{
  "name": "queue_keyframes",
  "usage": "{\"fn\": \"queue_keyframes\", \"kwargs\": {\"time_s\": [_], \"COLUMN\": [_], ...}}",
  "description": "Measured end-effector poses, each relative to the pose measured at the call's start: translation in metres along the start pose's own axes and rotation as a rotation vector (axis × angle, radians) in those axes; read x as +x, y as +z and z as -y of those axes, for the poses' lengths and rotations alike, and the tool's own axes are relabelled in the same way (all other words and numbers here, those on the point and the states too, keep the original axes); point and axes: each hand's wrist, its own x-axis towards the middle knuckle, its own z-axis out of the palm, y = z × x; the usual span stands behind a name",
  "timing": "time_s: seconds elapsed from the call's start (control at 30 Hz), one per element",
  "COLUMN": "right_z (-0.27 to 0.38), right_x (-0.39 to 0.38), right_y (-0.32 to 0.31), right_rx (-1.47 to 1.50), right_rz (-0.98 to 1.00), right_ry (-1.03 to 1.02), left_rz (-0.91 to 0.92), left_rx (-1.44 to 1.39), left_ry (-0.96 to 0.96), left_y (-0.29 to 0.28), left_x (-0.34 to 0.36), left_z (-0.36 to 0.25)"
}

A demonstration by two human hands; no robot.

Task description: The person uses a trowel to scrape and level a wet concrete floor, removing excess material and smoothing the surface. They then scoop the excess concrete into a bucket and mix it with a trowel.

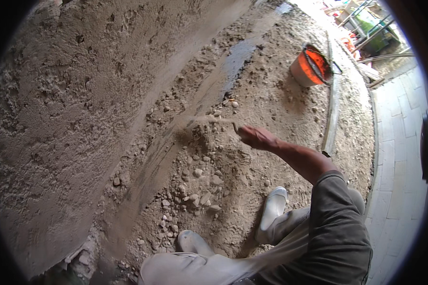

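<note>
My right hand point(257, 137) is closed around the handle of a trowel point(235, 127), with the arm stretched out over the ground. The trowel's bent metal neck shows in front of my fist, while its blade is smeared by motion and dust-coloured. It is over loose sandy soil point(233, 166) beside a smoother, dark-streaked strip point(164, 154) along the foot of the wall. Closer to my boots lies a scatter of pebbles and stones point(195, 197). My left hand does not show in the picture.
A rough plastered wall point(81, 104) rises on the left. An orange-lined bucket point(301, 70) stands tilted on the soil beyond my hand, near a long narrow beam point(333, 114). Pale blockwork point(397, 156) runs along the right. My light boots point(273, 206) stand on the dirt.
</note>
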Motion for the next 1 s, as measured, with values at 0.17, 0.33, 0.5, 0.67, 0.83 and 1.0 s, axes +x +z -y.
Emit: {"fn": "queue_keyframes", "kwargs": {"time_s": [0.17,0.33,0.5,0.67,0.83,1.0], "right_z": [0.044,0.109,0.076,0.014,-0.079,-0.118], "right_x": [0.066,0.027,-0.02,-0.002,0.046,0.139], "right_y": [0.051,0.08,0.08,-0.001,-0.06,-0.127], "right_rx": [-0.129,-0.127,-0.08,-0.076,-0.105,-0.416], "right_rz": [0.187,0.383,0.442,0.748,0.019,-0.146], "right_ry": [0.078,-0.262,-0.514,-0.26,0.287,0.778], "left_rz": [0.063,0.097,0.106,0.086,0.064,0.022], "left_rx": [0.02,0.039,0.052,0.062,0.068,0.072], "left_ry": [-0.03,-0.076,-0.075,-0.071,-0.075,-0.071], "left_y": [-0.003,-0.002,0.0,0.004,0.006,0.011], "left_x": [-0.01,-0.027,-0.03,-0.029,-0.033,-0.037], "left_z": [-0.013,-0.018,-0.022,-0.024,-0.025,-0.029]}}
